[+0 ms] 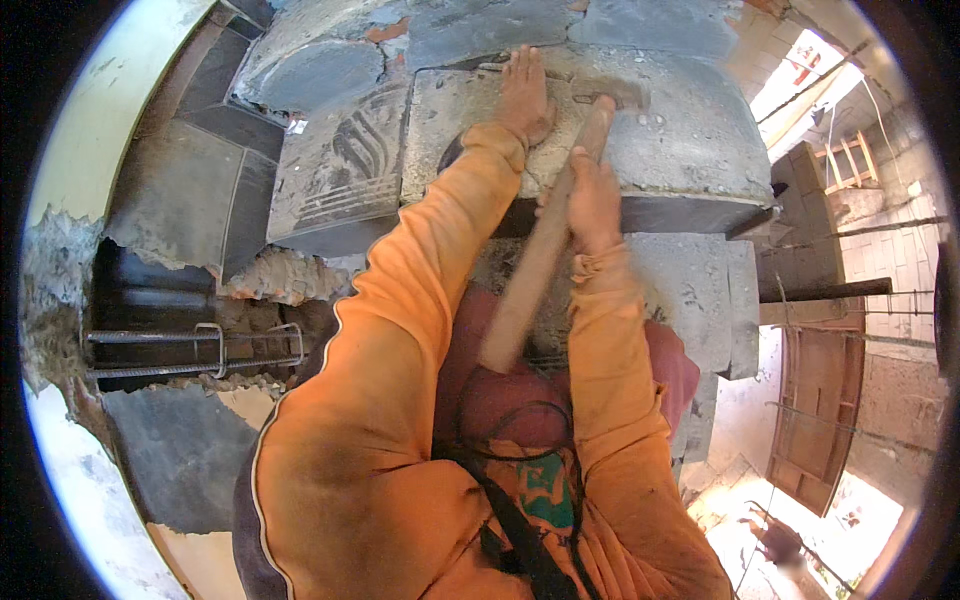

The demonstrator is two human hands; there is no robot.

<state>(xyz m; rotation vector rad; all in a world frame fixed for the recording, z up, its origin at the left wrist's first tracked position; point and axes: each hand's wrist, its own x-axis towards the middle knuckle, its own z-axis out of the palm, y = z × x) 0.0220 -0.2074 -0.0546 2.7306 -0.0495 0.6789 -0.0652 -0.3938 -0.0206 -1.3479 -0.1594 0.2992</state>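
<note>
My right hand (595, 200) is closed around the thick wooden handle of a hammer (540, 265). The handle's butt end points back toward my body, and the hammer's head, blurred, is at the far end over the grey step slab (690, 150). To the left of the hammer, my left hand (527, 100) lies flat on the slab with its fingers stretched out toward the far edge. A thin dark line shows beside those fingertips; whether it is a tool or a gap cannot be made out. Dust covers the slab.
Left of the slab is a stone tread (340, 165) with dark smears. Bare steel rebar (200, 350) sticks out of a broken wall opening at left. Lower steps lie near my body. On the right, rods (830, 290) jut out above a lower level with a wooden door (815, 410).
</note>
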